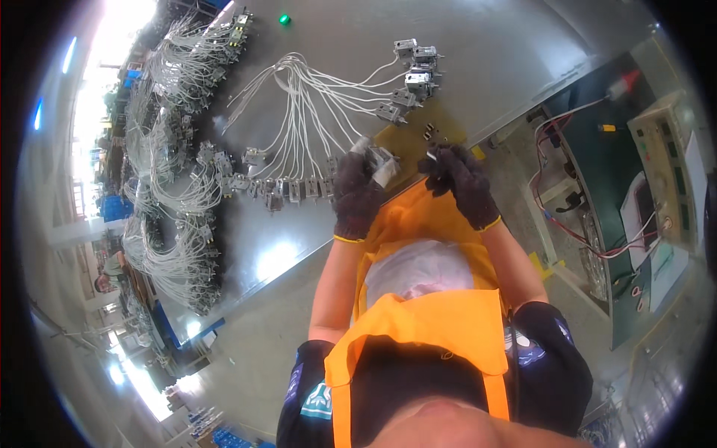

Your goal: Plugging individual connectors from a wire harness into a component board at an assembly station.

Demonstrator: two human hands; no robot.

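My left hand [356, 196], in a dark knitted glove, is closed around a small metal motor-like unit [384, 166] at the table's near edge. A white cable runs away from that unit to a bundle [293, 71]. To its right, my right hand [461, 183], gloved alike, has its fingers pinched together. A small pale tip [432, 156] shows at those fingers; what it belongs to cannot be made out. Beyond the hands, several small dark and brass-coloured pieces [428, 134] lie on a brownish mat [399, 138].
More metal units [418, 78] fan out on the grey metal table [328, 30], their white cables gathered at the back. Heaps of similar cabled units [179, 201] line the left. At right, a beige instrument box [661, 164], wires and scissors [636, 293] occupy a green-topped bench.
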